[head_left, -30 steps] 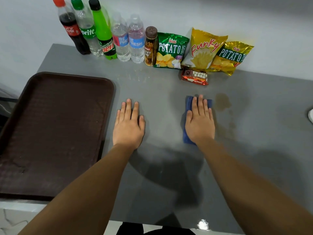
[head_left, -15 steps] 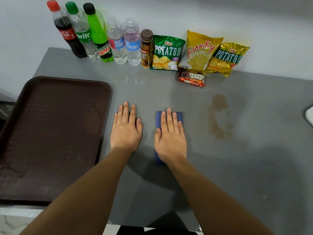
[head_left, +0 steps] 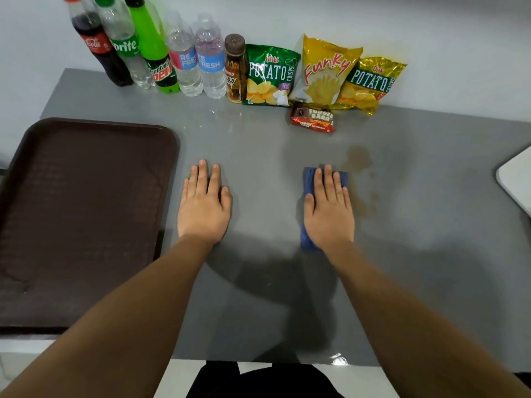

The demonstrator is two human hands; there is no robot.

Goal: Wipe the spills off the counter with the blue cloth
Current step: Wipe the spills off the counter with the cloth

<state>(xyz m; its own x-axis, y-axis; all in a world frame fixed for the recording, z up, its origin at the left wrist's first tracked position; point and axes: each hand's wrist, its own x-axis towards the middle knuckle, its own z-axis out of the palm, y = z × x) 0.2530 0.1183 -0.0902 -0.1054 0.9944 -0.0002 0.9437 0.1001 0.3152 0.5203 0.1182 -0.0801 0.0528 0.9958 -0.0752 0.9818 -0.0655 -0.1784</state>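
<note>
Grey counter (head_left: 258, 145) fills the head view, backed by a pale wall; this is the only view. Both hands lie flat, palms down, well apart. The left hand (head_left: 204, 206) rests bare on the counter and holds nothing. The right hand (head_left: 329, 209) presses flat on the cloth (head_left: 309, 182), fingers extended, not curled round it. The cloth shows blue along the hand's left edge and past the fingertips; its long axis runs twelve to six, in line with the forearm.

The spill (head_left: 359, 158), a brownish patch with fainter specks trailing toward five o'clock, lies at about one o'clock from the right hand, just beside the cloth's far right corner. The right hand is much the nearer, so the coming stroke is probably a short push up and right.

Counted: one cloth, one visible spill patch, one brown tray (head_left: 80, 214) at nine o'clock, six bottles (head_left: 184, 58) along the wall, three chip bags (head_left: 324, 73), one snack bar (head_left: 313, 120). Something white shows at the right edge; I cannot tell what.
</note>
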